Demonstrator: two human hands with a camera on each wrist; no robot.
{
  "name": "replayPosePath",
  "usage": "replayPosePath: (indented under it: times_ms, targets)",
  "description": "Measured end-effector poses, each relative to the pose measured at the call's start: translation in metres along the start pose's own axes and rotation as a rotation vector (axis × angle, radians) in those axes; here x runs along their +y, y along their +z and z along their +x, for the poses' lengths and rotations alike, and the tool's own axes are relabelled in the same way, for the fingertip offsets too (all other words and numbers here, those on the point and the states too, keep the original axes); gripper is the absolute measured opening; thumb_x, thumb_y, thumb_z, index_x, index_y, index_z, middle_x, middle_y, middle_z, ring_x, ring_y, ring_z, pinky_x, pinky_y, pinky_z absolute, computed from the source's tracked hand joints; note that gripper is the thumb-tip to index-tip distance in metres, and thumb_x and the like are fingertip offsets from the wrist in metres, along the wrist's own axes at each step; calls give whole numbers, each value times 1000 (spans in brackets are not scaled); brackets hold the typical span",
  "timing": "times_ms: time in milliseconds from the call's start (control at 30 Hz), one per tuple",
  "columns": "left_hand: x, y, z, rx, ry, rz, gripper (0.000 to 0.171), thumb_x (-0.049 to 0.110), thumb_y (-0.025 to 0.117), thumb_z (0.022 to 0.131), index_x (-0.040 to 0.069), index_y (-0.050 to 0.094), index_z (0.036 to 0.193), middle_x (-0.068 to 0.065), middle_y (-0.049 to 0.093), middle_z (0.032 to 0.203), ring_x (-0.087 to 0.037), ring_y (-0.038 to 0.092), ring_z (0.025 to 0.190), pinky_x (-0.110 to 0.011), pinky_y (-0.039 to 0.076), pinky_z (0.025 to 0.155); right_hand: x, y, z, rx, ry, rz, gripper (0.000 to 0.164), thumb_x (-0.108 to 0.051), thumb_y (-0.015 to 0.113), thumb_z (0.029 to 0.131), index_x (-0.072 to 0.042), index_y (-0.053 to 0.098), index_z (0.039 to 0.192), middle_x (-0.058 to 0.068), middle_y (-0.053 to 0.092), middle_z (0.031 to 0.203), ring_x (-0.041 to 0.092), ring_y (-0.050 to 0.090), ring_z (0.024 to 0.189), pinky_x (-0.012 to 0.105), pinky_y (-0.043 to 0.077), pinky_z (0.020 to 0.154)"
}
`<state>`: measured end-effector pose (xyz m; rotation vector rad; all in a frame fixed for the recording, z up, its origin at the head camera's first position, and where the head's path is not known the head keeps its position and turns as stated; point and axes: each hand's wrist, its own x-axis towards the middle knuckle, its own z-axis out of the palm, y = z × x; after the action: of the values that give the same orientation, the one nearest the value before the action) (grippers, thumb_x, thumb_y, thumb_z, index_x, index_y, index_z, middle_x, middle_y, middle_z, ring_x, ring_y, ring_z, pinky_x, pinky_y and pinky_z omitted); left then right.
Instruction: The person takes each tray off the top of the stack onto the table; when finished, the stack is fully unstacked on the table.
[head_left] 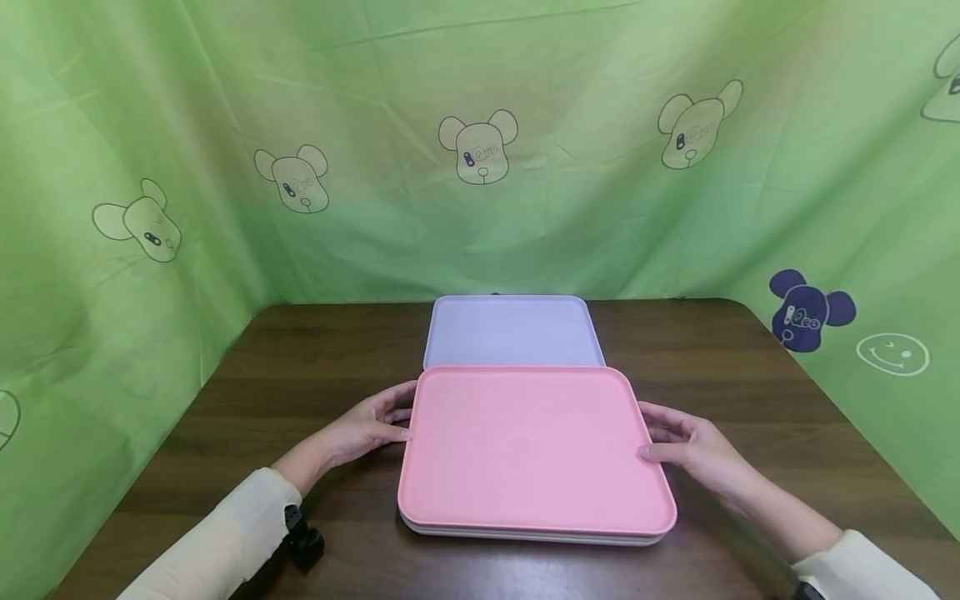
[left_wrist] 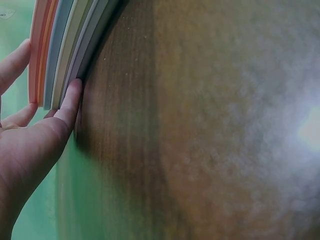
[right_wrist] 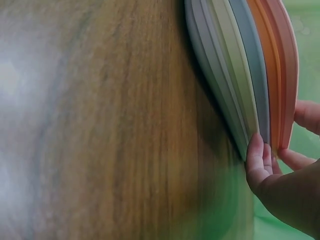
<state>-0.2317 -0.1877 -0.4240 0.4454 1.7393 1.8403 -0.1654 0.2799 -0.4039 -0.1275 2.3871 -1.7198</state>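
Observation:
A stack of several rectangular trays lies on the brown wooden table, topped by a pink tray [head_left: 525, 450]. Its side shows pink, orange, grey-blue, pale yellow and greyish layers. My left hand [head_left: 371, 425] holds the stack's left side; in the left wrist view, its fingertips [left_wrist: 74, 90] spread from the pink layer down to the lowest ones. From the opposite side my right hand [head_left: 693, 446] holds the stack, its thumb at the pink tray's rim and other fingers along the layered edge [right_wrist: 242, 65]. Behind the stack, a lilac tray [head_left: 513, 329] is partly hidden by the pink one.
The wooden table [head_left: 322, 358] runs back to a green curtain [head_left: 480, 225] with printed bear heads, which also hangs along both sides. A black device [head_left: 303, 537] is strapped at my left wrist, low over the table.

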Motion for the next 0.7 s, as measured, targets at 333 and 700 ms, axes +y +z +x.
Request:
replayPosePath:
  times_ms: [333,700]
  targets:
    - [0,-1,0,4,-6,3,86,-1,69,87,3,16,154,-17,14,159,-38,29,139,-36,44,99,-6,4,0,63,-39,-86,66,-6,72,84,11,42,140,29,57,125,3,59,98,24,52,78]
    - [1,1,0,5,5,5,85,-5,67,86,2,16,154,-19,13,159,-39,27,139,-36,44,99,-16,-3,5,58,-51,6,67,1,69,84,14,37,141,29,55,126,5,63,94,29,54,76]
